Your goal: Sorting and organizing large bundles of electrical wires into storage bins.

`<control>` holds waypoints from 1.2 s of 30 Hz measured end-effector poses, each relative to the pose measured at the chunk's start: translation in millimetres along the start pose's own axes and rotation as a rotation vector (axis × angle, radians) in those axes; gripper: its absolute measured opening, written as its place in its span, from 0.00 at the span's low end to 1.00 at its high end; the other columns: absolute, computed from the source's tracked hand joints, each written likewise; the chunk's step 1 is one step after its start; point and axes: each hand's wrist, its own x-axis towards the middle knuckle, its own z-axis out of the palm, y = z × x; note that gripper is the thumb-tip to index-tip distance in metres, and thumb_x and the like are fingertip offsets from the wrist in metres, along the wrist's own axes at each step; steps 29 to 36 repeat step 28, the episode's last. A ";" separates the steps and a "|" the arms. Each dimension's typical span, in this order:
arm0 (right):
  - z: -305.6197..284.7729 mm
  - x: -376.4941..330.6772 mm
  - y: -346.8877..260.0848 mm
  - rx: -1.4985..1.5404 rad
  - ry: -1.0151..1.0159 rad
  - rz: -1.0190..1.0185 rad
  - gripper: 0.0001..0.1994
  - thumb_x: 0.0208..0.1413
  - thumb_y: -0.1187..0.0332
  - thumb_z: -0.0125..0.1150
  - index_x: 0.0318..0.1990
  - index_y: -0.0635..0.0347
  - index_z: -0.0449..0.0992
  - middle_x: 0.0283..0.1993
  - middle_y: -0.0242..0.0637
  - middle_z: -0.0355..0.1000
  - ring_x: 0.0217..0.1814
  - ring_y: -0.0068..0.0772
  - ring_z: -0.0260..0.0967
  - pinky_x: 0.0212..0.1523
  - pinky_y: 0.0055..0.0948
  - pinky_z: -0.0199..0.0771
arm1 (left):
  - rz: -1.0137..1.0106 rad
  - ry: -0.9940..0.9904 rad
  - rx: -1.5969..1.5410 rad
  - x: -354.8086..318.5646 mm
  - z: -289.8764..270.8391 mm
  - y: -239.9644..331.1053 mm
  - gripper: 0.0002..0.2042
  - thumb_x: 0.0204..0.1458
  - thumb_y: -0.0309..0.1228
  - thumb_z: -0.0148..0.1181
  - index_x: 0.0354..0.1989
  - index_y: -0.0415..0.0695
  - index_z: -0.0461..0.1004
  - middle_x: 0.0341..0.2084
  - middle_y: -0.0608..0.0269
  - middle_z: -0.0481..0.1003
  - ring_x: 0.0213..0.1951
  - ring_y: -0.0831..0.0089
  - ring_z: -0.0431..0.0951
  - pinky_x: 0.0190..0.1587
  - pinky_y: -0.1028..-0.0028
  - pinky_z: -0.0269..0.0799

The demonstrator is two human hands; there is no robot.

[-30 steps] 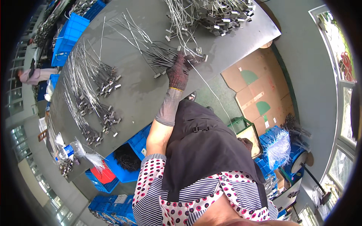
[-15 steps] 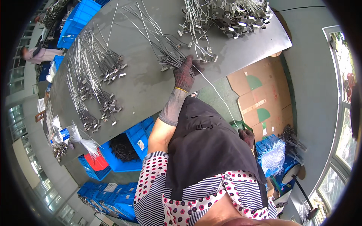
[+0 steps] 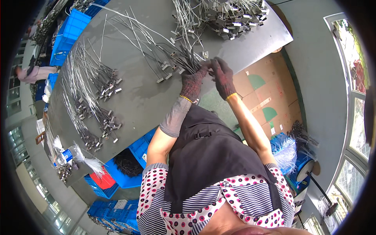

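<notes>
Both my hands wear dark, reddish-speckled work gloves with yellow cuffs. My left hand (image 3: pixel 193 84) is closed round a bundle of thin wires (image 3: pixel 189 62) with dark sleeves, close to the table's near edge. Small metal connectors lie at and around the bundle, and long pale wire ends stretch away to the far left. My right hand (image 3: pixel 223 78) is beside the left one, its bent fingers close to the left fingertips. Whatever the right fingers pinch is hidden.
More wire bundles (image 3: pixel 92 98) lie left on the grey table (image 3: pixel 137 113). A big heap of connectors (image 3: pixel 235 19) is at the far right. Blue bins (image 3: pixel 123 172) stand below the table's left side. Flattened cardboard (image 3: pixel 260 92) lies right. A person (image 3: pixel 37 73) is far left.
My right hand has come up from low on the right to beside my left hand. The white strand that ran down to it is no longer visible. The left hand still grips the bundle.
</notes>
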 end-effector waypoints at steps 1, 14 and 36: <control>14.5 2.6 -8.1 0.036 -0.049 -0.014 0.30 0.60 0.47 0.55 0.56 0.67 0.70 0.46 0.48 0.76 0.41 0.35 0.75 0.37 0.32 0.76 | -0.075 0.045 0.174 2.4 -7.2 12.3 0.09 0.57 0.32 0.62 0.36 0.39 0.81 0.28 0.71 0.80 0.26 0.82 0.75 0.29 0.78 0.69; 60.7 64.6 -23.5 -0.789 0.108 -0.317 0.22 0.54 0.54 0.59 0.51 0.58 0.74 0.48 0.53 0.74 0.53 0.52 0.72 0.53 0.44 0.71 | 0.441 -0.123 1.043 54.8 -107.8 -41.2 0.17 0.47 0.22 0.60 0.47 0.52 0.78 0.26 0.60 0.80 0.24 0.70 0.78 0.29 0.72 0.74; -38.6 6.3 -7.8 -0.174 -0.152 -0.050 0.11 0.54 0.71 0.65 0.45 0.62 0.81 0.37 0.36 0.79 0.37 0.22 0.74 0.43 0.25 0.76 | -0.282 0.161 -0.023 27.3 -78.5 -23.3 0.12 0.51 0.36 0.69 0.36 0.41 0.77 0.22 0.63 0.78 0.16 0.70 0.76 0.18 0.72 0.73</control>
